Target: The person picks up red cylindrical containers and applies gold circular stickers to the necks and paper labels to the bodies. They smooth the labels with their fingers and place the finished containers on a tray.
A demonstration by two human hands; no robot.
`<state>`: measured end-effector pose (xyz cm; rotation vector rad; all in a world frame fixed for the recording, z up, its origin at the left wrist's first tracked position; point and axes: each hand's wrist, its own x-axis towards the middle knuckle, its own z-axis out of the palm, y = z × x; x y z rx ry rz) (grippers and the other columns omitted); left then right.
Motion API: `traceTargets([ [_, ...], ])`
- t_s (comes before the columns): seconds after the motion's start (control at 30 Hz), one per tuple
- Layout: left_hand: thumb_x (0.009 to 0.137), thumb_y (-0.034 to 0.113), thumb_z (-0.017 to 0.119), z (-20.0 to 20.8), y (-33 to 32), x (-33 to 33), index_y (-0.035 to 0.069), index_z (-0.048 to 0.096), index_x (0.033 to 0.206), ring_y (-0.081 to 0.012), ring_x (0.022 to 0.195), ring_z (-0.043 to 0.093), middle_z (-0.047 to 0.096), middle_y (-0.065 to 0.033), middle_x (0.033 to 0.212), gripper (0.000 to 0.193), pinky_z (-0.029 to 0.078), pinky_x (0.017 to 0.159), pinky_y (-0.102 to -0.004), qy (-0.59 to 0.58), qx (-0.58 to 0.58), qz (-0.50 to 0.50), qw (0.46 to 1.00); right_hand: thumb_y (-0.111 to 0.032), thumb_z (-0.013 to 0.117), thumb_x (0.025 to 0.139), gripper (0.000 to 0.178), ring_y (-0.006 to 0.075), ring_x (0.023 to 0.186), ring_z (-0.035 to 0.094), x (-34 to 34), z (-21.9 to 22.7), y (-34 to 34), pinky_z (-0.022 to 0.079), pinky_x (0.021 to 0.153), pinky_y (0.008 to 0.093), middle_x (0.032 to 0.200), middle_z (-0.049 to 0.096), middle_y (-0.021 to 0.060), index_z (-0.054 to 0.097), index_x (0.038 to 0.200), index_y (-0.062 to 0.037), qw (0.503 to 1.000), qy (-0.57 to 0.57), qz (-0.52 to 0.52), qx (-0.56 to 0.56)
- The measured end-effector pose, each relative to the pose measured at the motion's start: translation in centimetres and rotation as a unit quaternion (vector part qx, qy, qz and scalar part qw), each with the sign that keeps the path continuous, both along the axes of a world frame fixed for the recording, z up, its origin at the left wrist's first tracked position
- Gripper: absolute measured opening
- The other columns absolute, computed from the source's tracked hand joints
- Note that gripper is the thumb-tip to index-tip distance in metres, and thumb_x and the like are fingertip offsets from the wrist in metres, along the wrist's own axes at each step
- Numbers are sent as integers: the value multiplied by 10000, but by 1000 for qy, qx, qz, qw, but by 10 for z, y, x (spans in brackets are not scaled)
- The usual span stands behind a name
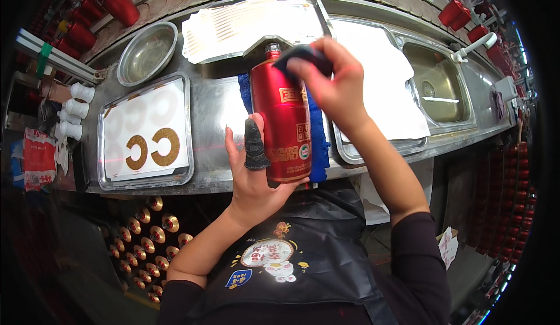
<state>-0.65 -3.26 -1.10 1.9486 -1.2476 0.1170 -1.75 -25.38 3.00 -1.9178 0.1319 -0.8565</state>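
I have my left hand (256, 186) cupped around the base of the red bottle (279, 115), over blue cloth (318, 144) at the table's (216, 109) near edge. My right hand (338, 83) pinches a blurred dark piece (302, 61) by the bottle's shoulder; leftward, my feed shows a tray (186, 150) of gold C-shapes (167, 149), a metal bowl (146, 55) beyond toward the far edge.

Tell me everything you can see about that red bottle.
The red bottle is a glossy, metallic-looking cylinder with gold markings, a small round emblem near its base and a narrow neck. Its neck points away from the person, over a blue cloth. The left hand grips its base end; the right hand holds a blurred dark pad at its shoulder, contact unclear.
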Motion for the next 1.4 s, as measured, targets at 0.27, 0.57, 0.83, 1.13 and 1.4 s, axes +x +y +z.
traceTargets([
  [0.27,673,334,952,-4,15,6,-49,121,1585,-374,1362,483,401,-273,1534,1292,372,1117,-465,154,35,-3,988,38,781,659,310,301,734,676,-46,7,32,555,705,374,838,675,143,708,947,-50,977,-67,160,-123],
  [0.57,764,395,860,-2,17,16,-39,191,1584,-401,1466,363,293,-289,1609,1144,66,1225,-617,92,54,-19,994,-28,785,639,327,193,647,569,-45,13,38,469,527,344,701,502,34,750,957,-96,923,-220,164,-272],
  [0.83,737,379,891,-7,23,16,-47,171,1590,-366,1459,396,377,-209,1589,1195,59,1221,-624,74,57,-26,995,-34,804,679,241,210,660,553,-23,6,11,487,593,330,706,503,43,721,900,-82,944,-122,-10,-307],
  [1.13,858,826,478,6,-1,68,116,490,1507,-484,1505,251,261,-306,1623,962,86,1190,-638,134,1,-58,989,-34,776,886,141,63,687,534,-95,-40,42,440,624,213,782,600,1,640,917,-24,972,53,-126,190],
  [1.4,1026,609,429,1,-29,75,33,719,1090,-476,1488,298,350,-369,1547,648,151,1155,-685,151,-51,35,987,-83,780,897,178,88,712,529,-103,-47,69,434,649,236,823,598,18,609,918,-34,974,41,-138,175],
])
